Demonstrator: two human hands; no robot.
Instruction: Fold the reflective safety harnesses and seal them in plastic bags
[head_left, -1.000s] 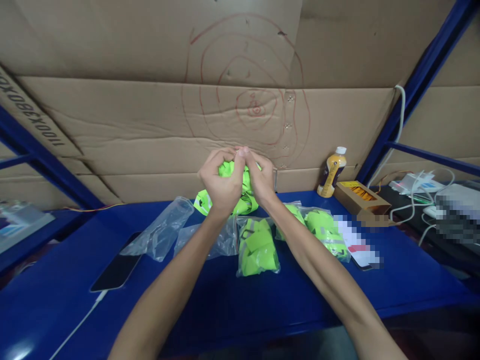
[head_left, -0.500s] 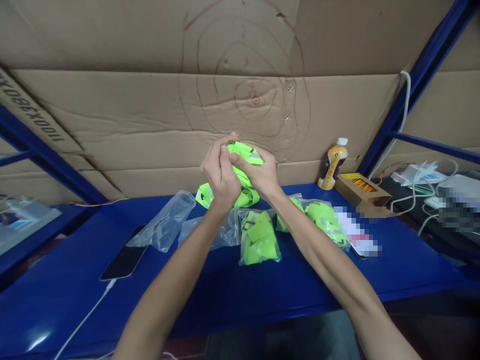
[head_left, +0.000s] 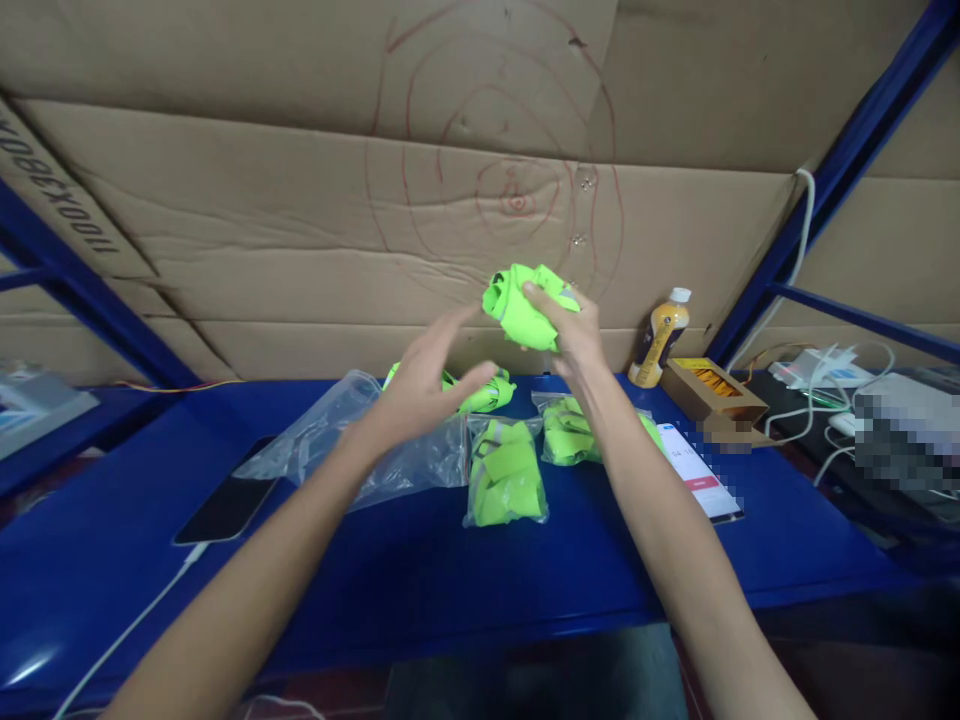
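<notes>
My right hand point(head_left: 576, 328) grips a rolled-up fluorescent yellow-green reflective vest point(head_left: 525, 305) with grey strips, held above the back of the blue table. My left hand point(head_left: 427, 380) is apart from it, lower and to its left, with thumb and fingers spread and nothing in them. Behind that hand lies another yellow-green bundle point(head_left: 487, 392), partly hidden. Clear plastic bags point(head_left: 409, 468) lie under and beside my left wrist. In front of them is a vest packed in a clear bag point(head_left: 508, 478). More bagged yellow-green fabric point(head_left: 566, 432) is partly covered by my right forearm.
A black phone point(head_left: 225, 508) with a white cable lies at the left, overlapped by plastic. On the right are a lit phone point(head_left: 701, 475), a yellow drink bottle point(head_left: 660, 340) and an open cardboard box point(head_left: 716, 392). Cardboard panels point(head_left: 300, 220) stand behind the table point(head_left: 420, 580).
My left hand has let go of the vest roll, opened and moved down and left. My right hand has carried the roll a little to the right. The view has shifted slightly.
</notes>
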